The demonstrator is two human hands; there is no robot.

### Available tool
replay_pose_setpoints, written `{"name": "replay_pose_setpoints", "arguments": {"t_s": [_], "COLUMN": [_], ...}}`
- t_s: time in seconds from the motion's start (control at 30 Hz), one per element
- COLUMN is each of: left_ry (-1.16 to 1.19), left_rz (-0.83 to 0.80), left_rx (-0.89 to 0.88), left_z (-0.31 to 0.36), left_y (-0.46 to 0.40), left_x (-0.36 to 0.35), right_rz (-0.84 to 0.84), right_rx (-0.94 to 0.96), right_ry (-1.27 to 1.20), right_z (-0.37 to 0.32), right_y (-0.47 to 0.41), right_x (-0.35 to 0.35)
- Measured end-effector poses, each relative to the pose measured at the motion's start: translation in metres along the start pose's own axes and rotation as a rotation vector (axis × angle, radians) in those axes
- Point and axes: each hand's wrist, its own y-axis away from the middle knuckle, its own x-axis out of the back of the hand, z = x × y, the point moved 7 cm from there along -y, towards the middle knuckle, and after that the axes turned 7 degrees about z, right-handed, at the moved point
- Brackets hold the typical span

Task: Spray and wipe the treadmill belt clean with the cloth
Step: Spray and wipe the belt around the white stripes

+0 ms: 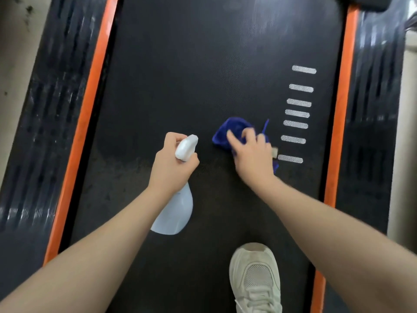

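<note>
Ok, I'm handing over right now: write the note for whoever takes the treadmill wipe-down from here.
Left hand grips the white plastic spray bottle by its neck, nozzle pointing up the belt.
Right hand presses the crumpled blue cloth onto the black textured treadmill belt, beside the white dash markings.
A white sneaker stands on the near belt.
Done: cannot tell how much has been wiped; the belt near the hands looks speckled.
Left: spray and wipe the rest, including under the shoe.
</note>
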Motion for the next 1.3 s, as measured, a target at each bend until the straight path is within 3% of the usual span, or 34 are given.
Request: {"name": "replay_pose_setpoints", "arguments": {"t_s": [0.13,0.17,0.3,0.5,0.63,0.7,0.77,0.87,0.93,1.0,1.07,1.1,1.17,1.3], "left_ry": [0.015,0.020,0.008,-0.041,-0.113,-0.132,-0.141,-0.131,-0.130,-0.144,-0.183,-0.205,-0.223,-0.173], "left_rz": [0.037,0.046,0.042,-0.014,-0.075,-0.086,-0.075,-0.029,-0.025,-0.069,-0.149,-0.187,-0.230,-0.223], "left_rx": [0.026,0.026,0.006,0.019,-0.046,-0.054,-0.033,0.030,0.034,0.014,-0.016,-0.028,-0.036,-0.042], "left_z": [-0.004,-0.005,-0.004,0.005,0.012,0.013,0.014,0.015,0.017,0.021,0.025,0.027,0.030,0.038], "left_y": [-0.002,-0.002,-0.002,0.002,0.008,0.007,0.006,0.007,0.010,0.015,0.021,0.023,0.027,0.033], "left_x": [0.008,0.010,0.011,-0.001,-0.011,-0.015,-0.016,-0.013,-0.013,-0.019,-0.030,-0.035,-0.041,-0.045], "right_rz": [-0.126,-0.109,-0.044,-0.148,-0.110,-0.207,-0.228,-0.192,-0.270,-0.221,-0.151,-0.190,-0.237,-0.134], "right_rx": [0.446,0.429,0.043,0.277,-0.002,-0.086,0.016,0.319,0.439,0.344,0.043,-0.124,-0.286,-0.066], "right_ry": [-0.076,-0.034,0.039,-0.050,0.055,0.068,0.053,-0.080,-0.095,-0.039,0.055,0.090,0.077,-0.109], "right_z": [-0.021,-0.012,0.028,-0.002,0.016,0.027,0.020,-0.004,-0.003,0.022,0.063,0.084,0.096,0.051], "right_y": [0.031,0.017,-0.029,0.040,-0.006,-0.024,-0.020,0.028,0.056,0.041,0.007,-0.003,0.001,0.066], "right_x": [0.003,0.002,0.003,0.013,0.004,-0.002,0.001,0.010,0.007,0.012,0.022,0.019,0.017,0.027]}}
